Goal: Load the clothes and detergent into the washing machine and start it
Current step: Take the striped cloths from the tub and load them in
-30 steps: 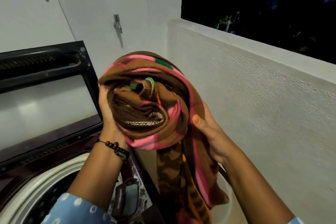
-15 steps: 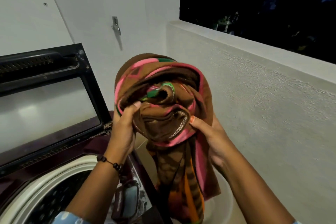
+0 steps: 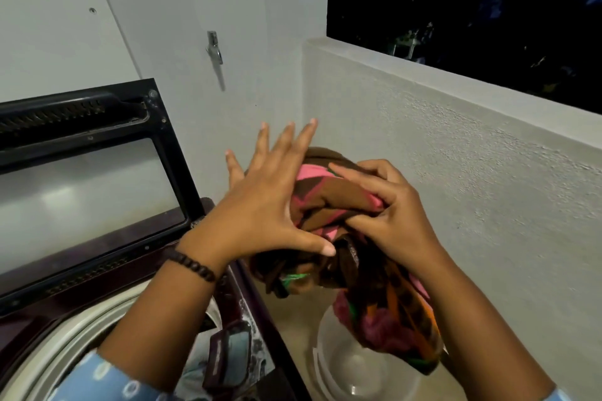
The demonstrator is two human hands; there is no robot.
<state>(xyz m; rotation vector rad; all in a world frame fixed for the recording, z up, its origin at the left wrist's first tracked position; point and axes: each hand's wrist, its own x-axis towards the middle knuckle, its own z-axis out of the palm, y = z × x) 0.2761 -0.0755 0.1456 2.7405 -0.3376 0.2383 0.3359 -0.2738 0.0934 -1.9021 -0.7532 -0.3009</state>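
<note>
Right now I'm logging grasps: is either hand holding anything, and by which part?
The right hand has its grip on the upper folds of the bunched brown-and-pink cloth. The left hand is spread open against its side, not gripping.

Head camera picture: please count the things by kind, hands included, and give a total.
Hands: 2, left hand and right hand
Cloth bundle: 1
Washing machine: 1
Bucket: 1
Bracelet: 1
Total: 6
</note>
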